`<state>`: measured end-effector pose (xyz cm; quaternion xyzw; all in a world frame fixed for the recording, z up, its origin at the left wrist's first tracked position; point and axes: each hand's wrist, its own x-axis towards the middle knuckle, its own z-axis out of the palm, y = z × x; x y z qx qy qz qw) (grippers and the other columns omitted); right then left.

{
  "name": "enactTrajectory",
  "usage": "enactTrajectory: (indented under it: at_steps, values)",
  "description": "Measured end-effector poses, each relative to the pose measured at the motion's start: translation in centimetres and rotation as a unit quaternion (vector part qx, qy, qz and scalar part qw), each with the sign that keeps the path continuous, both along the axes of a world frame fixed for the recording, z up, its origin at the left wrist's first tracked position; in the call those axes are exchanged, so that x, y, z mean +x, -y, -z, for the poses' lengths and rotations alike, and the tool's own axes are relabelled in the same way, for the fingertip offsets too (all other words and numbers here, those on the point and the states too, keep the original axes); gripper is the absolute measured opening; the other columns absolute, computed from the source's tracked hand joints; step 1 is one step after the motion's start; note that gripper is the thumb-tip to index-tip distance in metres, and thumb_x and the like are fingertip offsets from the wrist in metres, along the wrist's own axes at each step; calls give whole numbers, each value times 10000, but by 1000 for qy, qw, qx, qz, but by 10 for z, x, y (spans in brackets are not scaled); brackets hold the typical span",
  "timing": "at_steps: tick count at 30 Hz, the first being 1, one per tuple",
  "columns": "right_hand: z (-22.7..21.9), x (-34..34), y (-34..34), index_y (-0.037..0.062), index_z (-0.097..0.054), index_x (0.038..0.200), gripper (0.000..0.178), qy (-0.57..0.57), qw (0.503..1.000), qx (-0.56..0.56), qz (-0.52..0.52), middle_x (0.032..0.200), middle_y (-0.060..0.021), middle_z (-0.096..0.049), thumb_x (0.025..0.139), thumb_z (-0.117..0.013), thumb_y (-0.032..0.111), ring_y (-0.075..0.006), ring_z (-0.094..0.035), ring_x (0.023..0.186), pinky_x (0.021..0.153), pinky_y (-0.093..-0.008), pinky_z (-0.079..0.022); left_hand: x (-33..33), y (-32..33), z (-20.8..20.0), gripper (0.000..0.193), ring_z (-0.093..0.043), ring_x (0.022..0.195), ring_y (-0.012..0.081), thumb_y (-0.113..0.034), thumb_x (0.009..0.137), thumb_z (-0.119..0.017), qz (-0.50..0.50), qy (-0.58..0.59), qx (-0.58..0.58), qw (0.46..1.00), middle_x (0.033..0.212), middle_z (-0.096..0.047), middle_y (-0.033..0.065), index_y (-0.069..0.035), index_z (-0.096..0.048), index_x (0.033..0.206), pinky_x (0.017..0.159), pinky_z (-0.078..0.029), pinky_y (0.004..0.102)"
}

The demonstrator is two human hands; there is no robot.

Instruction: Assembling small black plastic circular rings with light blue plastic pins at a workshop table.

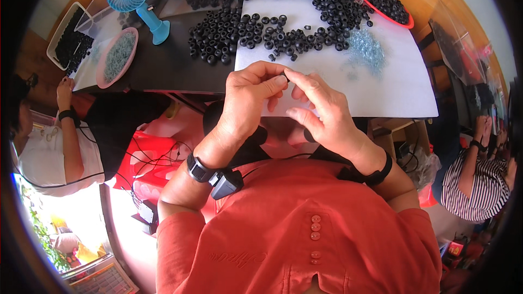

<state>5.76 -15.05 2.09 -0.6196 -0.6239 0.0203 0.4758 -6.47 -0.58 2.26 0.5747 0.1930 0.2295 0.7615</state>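
My left hand [248, 95] is raised over the near edge of the white sheet, thumb and index finger pinched on a small black part [287, 77] that mostly hides behind the fingertips. My right hand [324, 103] meets it from the other side, its index fingertip touching the part. The right thumb stands well apart from the fingers. Beyond both hands, many round black parts with holes [215, 35] lie loose across the table and the sheet. To their right spreads a heap of tiny clear bluish pieces [366, 51].
A red tray [411, 22] of black parts sits at the back right. At left are a blue fan [159, 30], a pink dish [102, 79] of clear pieces and a white bin [53, 49]. Other people work at the left [60, 141] and right [474, 188].
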Motion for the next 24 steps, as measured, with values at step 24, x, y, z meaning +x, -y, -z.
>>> enactTrajectory:
  at_steps: [24]
  values:
    - [-5, 38, -56, 68, -655, 839, 110, 269, 919, -195, 212, 849, -117, -682, 813, -714, 158, -326, -694, 757, 649, -453, -536, 1, -20, 19, 167, -549, 652, 80, -19, 919, -688, -34, 46, 51, 997, 822, -651, 28, 25, -701, 1080, 589, -443, 209]
